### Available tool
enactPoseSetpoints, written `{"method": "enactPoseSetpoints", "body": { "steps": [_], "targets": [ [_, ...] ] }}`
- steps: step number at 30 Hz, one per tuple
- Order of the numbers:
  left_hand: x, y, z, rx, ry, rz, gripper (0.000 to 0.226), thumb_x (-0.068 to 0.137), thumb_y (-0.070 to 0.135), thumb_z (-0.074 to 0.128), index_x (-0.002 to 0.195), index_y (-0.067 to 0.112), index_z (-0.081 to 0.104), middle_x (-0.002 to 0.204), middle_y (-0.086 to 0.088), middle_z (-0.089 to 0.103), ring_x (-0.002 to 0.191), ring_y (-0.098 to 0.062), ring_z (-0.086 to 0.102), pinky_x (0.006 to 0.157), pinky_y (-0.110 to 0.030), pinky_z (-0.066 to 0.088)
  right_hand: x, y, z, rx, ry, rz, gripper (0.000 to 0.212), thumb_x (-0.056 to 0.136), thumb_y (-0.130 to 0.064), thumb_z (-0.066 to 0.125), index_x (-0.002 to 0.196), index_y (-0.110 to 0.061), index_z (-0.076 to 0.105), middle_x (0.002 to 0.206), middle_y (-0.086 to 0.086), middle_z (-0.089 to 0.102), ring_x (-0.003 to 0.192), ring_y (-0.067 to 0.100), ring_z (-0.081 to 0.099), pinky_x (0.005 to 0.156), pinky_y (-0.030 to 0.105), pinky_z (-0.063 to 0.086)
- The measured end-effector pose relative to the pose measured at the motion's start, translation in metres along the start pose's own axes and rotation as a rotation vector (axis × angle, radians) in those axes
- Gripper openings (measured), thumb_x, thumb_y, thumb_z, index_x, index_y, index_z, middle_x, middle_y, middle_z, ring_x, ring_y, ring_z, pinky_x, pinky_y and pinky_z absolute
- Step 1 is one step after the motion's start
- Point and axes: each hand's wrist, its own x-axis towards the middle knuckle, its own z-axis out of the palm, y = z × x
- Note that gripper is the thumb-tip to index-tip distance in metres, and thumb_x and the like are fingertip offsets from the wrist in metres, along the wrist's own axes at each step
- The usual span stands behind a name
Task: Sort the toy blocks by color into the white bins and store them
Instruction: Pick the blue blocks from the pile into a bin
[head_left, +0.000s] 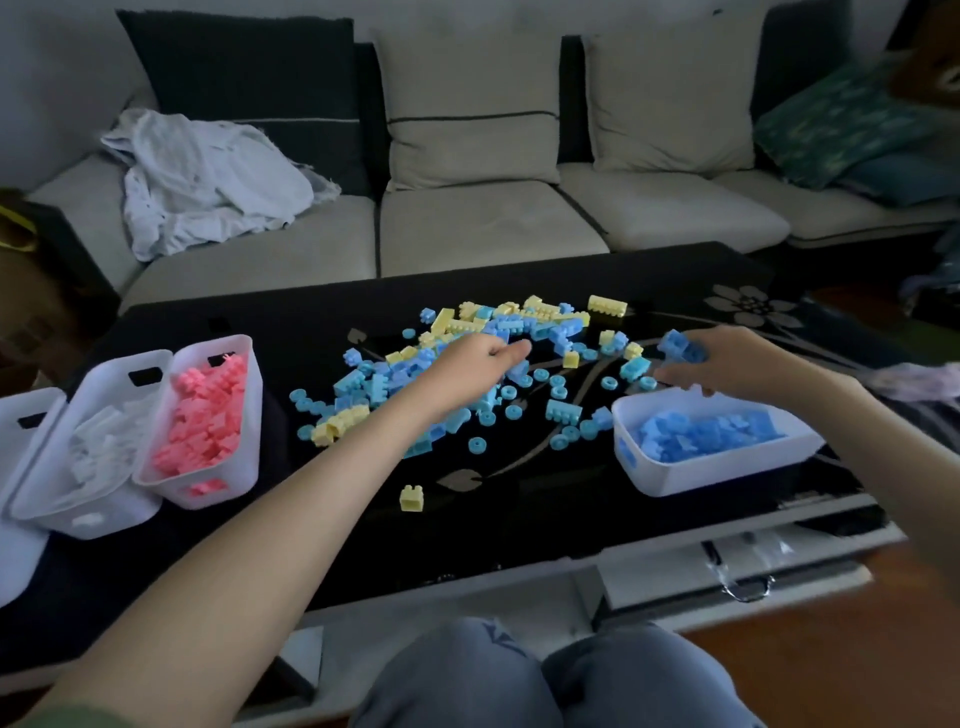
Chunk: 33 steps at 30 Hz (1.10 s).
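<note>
Several blue blocks (680, 347), light, hard and likely slippery, are sitting clamped in my right hand (737, 364) just behind the bin (727, 478), while my left hand (467, 364) is curling over the pile (519, 322) on the table (519, 519), holding or not I cannot tell, and I am judging a cupped grip safest.

Loose blue/yellow blocks (558, 410) piled mid-surface. Pink-filled bin (250, 415) and white-filled bin (130, 506) at left edge, blue-filled bin (701, 475) near right edge.

Your desk (519, 519) sits in front of the sofa (488, 228), with a cloth (208, 176) heaped on its left seat. Loose blocks (395, 384) lie mid-desk, one stray block (411, 498) nearer you. Three bins (111, 364) stand side by side at the left, a fourth bin (727, 475) at the right.
</note>
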Motion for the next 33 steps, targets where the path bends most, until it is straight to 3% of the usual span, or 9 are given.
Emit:
{"method": "enactPoseSetpoints", "body": {
  "steps": [3,8,13,16,19,22,26,30,33],
  "targets": [
    [0.007,0.040,0.033,0.053,-0.078,0.117,0.031,0.097,0.045,0.045,0.091,0.017,0.059,0.091,0.000,0.060,0.080,-0.012,0.054,0.060,-0.021,0.036,-0.010,0.027,-0.004,-0.013,0.017,0.041,0.021,0.084,-0.029,0.069,0.094,-0.016,0.055,0.087,0.009,0.062,0.065,0.015,0.054,0.057,0.024,0.040],
    [0.017,0.094,0.096,0.147,-0.195,0.300,0.023,0.095,0.035,0.054,0.106,0.015,0.059,0.102,-0.002,0.057,0.088,-0.014,0.053,0.063,-0.024,0.037,-0.017,0.055,-0.007,-0.201,0.026,0.014,0.026,0.083,-0.019,0.067,0.106,-0.011,0.057,0.095,0.006,0.058,0.080,0.017,0.050,0.061,0.026,0.034],
    [0.027,0.095,0.127,0.309,-0.359,0.324,0.044,0.094,0.030,0.056,0.134,0.019,0.044,0.129,-0.006,0.045,0.113,-0.020,0.049,0.088,-0.028,0.040,-0.022,0.083,-0.011,-0.195,-0.037,0.053,0.054,0.081,-0.018,0.071,0.129,-0.019,0.048,0.122,0.003,0.054,0.101,0.017,0.054,0.080,0.027,0.043],
    [0.028,0.089,0.112,0.220,-0.161,0.466,0.041,0.096,0.025,0.052,0.136,0.020,0.046,0.134,-0.004,0.046,0.124,-0.017,0.041,0.098,-0.027,0.032,-0.021,0.083,-0.018,-0.136,0.020,0.034,0.059,0.082,-0.022,0.071,0.135,-0.018,0.044,0.129,0.005,0.054,0.107,0.017,0.056,0.076,0.023,0.042],
    [0.034,0.073,0.088,0.183,-0.026,0.520,0.029,0.098,0.018,0.046,0.125,0.018,0.056,0.124,-0.001,0.054,0.115,-0.013,0.047,0.093,-0.024,0.037,-0.012,0.064,-0.023,-0.133,0.107,-0.017,0.048,0.088,-0.027,0.063,0.133,-0.017,0.048,0.127,0.005,0.057,0.110,0.018,0.056,0.083,0.025,0.043],
    [0.036,0.044,0.062,0.239,0.037,0.437,0.029,0.099,0.012,0.041,0.122,0.017,0.058,0.120,0.003,0.054,0.110,-0.008,0.048,0.088,-0.017,0.034,0.001,0.035,-0.018,-0.126,0.107,-0.093,0.039,0.092,-0.026,0.057,0.130,-0.018,0.050,0.121,0.003,0.059,0.102,0.015,0.055,0.081,0.025,0.041],
    [0.027,-0.005,0.019,0.299,0.100,0.239,0.032,0.098,0.008,0.039,0.122,0.018,0.057,0.117,0.005,0.053,0.101,-0.007,0.048,0.083,-0.018,0.035,0.020,-0.017,0.006,-0.094,-0.012,-0.257,0.034,0.092,-0.024,0.056,0.126,-0.017,0.053,0.116,0.003,0.059,0.100,0.018,0.056,0.080,0.025,0.043],
    [0.009,-0.065,-0.024,0.352,0.174,-0.007,0.030,0.098,0.009,0.038,0.118,0.017,0.059,0.116,-0.006,0.056,0.096,-0.020,0.056,0.081,-0.030,0.044,0.042,-0.074,0.041,-0.076,-0.082,-0.376,0.044,0.094,-0.017,0.053,0.137,-0.018,0.042,0.127,0.005,0.053,0.108,0.020,0.053,0.080,0.025,0.039],
    [-0.009,-0.111,-0.053,0.406,0.187,-0.143,0.033,0.097,0.007,0.037,0.115,0.020,0.062,0.116,-0.010,0.057,0.102,-0.024,0.056,0.084,-0.031,0.044,0.053,-0.121,0.074,-0.025,-0.182,-0.433,0.049,0.096,-0.013,0.048,0.143,-0.022,0.033,0.135,0.003,0.047,0.112,0.020,0.052,0.079,0.026,0.041]
  ]
}}
